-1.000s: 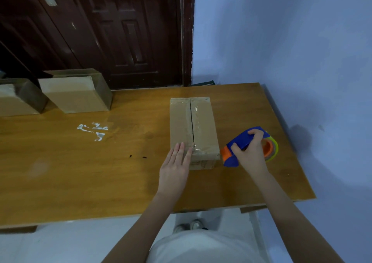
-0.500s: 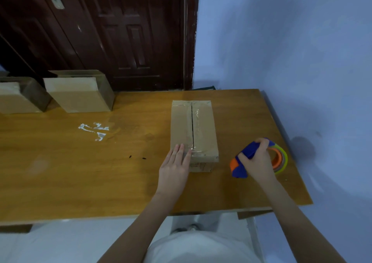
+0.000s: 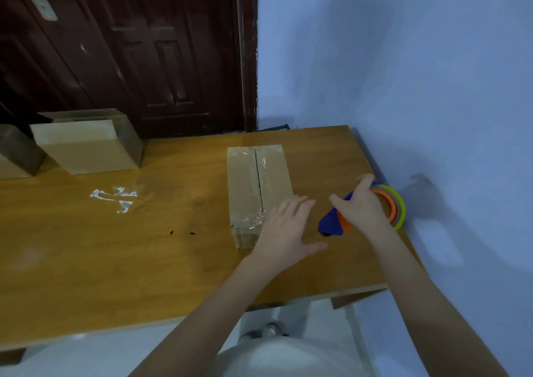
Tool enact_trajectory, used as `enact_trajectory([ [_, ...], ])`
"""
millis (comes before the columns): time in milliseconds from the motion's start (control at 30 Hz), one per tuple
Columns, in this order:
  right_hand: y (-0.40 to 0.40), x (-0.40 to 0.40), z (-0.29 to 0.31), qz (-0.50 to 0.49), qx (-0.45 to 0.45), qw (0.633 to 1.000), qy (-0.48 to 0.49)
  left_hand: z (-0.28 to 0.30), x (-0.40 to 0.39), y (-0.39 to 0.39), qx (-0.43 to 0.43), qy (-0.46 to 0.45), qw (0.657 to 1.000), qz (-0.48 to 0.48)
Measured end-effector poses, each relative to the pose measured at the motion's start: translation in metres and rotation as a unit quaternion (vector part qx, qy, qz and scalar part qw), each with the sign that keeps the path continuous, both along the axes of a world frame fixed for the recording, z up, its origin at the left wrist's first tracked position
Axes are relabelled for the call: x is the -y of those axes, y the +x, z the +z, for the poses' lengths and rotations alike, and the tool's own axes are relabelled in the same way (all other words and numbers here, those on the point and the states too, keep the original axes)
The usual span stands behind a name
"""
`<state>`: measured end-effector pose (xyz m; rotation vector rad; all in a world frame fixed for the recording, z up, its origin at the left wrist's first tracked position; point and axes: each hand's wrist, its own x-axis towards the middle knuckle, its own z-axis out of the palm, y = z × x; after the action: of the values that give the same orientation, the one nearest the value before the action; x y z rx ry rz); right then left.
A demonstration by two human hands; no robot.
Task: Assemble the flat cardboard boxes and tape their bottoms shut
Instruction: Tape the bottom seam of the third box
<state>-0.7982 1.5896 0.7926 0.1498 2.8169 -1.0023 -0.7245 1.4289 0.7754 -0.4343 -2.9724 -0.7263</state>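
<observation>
With clear tape now along the seam of the box point(image 3: 258, 192) on the desk point(image 3: 115, 255), the right hand point(image 3: 362, 207), curled round the tape dispenser point(image 3: 334, 222), has carried it aside toward the wall while the left hand point(image 3: 285, 232), fingers spread, has slid off the box's near corner, suggesting this bottom is sealed.

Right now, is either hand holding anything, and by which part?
The right hand grips the tape dispenser over its blue top. The left hand holds nothing, open beside the taped box.
</observation>
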Motion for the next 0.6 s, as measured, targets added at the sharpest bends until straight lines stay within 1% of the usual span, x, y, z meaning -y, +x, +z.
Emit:
enact_trajectory([
  [133,-0.001,0.001,0.007,0.011,0.102,0.993,0.053,0.004,-0.014,-0.009,0.058,0.077,0.994,-0.056],
  [267,-0.002,0.0,0.009,-0.005,0.173,0.984,0.04,0.004,-0.016,-0.016,0.097,0.12,0.986,-0.07],
  [333,-0.003,0.0,0.007,-0.021,0.193,0.981,0.022,0.003,-0.016,-0.018,0.118,0.132,0.981,-0.08],
  [500,-0.005,-0.006,0.0,-0.039,0.195,0.98,-0.008,0.002,-0.019,-0.017,0.167,0.174,0.967,-0.082],
  [600,-0.008,-0.009,0.001,-0.044,0.219,0.974,-0.027,0.003,-0.02,-0.02,0.174,0.166,0.967,-0.085],
])
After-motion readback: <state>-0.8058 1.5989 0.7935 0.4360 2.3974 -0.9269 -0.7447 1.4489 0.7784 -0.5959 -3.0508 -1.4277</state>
